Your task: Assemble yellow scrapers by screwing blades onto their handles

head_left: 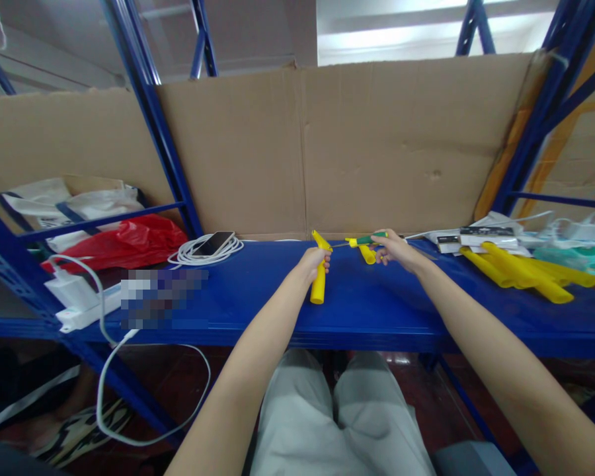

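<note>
Gripping a smooth, yellow, tubular piece with an angled head [318, 285], the left hand [320, 260] is closing its fingers around the upper part, holding it over the near half of the glossy blue metal shelf [258, 297]. The right hand [389, 248] is pinching the green-and-yellow handle of a slim screwdriver [369, 240], its other fingers curling loosely beneath. The thin shaft is pointing left towards the angled head; whether it is touching cannot be told. A second yellow piece [367, 254] is lying just beside the right hand, under the screwdriver.

To the right, several long yellow tubular pieces [520, 268] are lying in an overlapping pile, near small black-and-white boxes [488, 238]. To the left, a coiled white cable [183, 255] is supporting a flat, dark phone [215, 243], and a crinkled red plastic bag [139, 238] is slumping beside it. Creased brown cardboard [377, 145] is standing along the far edge.
</note>
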### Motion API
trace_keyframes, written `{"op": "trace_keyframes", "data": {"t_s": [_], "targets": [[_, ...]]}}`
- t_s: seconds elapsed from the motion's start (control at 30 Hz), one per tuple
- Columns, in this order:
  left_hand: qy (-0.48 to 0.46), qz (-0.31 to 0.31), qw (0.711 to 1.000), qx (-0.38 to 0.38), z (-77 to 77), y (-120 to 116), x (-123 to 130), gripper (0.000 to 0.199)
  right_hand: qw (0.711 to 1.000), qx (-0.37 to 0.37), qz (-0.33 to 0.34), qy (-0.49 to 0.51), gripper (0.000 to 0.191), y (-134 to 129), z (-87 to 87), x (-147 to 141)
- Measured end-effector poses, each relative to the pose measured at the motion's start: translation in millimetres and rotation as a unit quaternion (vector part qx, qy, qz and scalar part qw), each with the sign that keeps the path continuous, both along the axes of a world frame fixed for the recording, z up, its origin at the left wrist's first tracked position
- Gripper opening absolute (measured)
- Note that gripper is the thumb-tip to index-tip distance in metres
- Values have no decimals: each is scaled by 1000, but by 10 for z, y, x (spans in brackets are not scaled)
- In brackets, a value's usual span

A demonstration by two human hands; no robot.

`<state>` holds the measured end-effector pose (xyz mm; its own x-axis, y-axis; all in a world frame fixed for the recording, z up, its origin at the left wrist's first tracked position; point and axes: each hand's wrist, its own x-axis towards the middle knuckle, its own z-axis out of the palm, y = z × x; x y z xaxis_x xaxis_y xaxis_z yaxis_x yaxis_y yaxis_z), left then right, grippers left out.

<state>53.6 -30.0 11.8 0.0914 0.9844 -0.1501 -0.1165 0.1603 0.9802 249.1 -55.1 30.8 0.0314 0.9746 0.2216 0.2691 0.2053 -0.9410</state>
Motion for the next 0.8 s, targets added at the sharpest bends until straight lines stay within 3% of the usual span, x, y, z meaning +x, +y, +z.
{"op": "trace_keyframes", "data": {"t_s": [0.13,0.23,0.43,0.53,0.63,0.8], "targets": [[5,0,1000,-4,46,-58,1,7,998,44,12,-53,26,31,-19,40],[11,2,1000,-5,83,-110,2,11,993,58,-24,-103,36,67,-54,69],[21,3,1000,-12,127,-171,10,13,999,34,9,16,28,48,-48,28],[25,-1,1000,-9,131,-180,13,14,997,69,29,-24,31,34,-40,51],[20,-1,1000,-1,122,-180,12,15,993,95,2,-67,37,43,-51,76],[15,-3,1000,-4,107,-173,7,15,996,72,-2,-45,31,66,-60,29]]}}
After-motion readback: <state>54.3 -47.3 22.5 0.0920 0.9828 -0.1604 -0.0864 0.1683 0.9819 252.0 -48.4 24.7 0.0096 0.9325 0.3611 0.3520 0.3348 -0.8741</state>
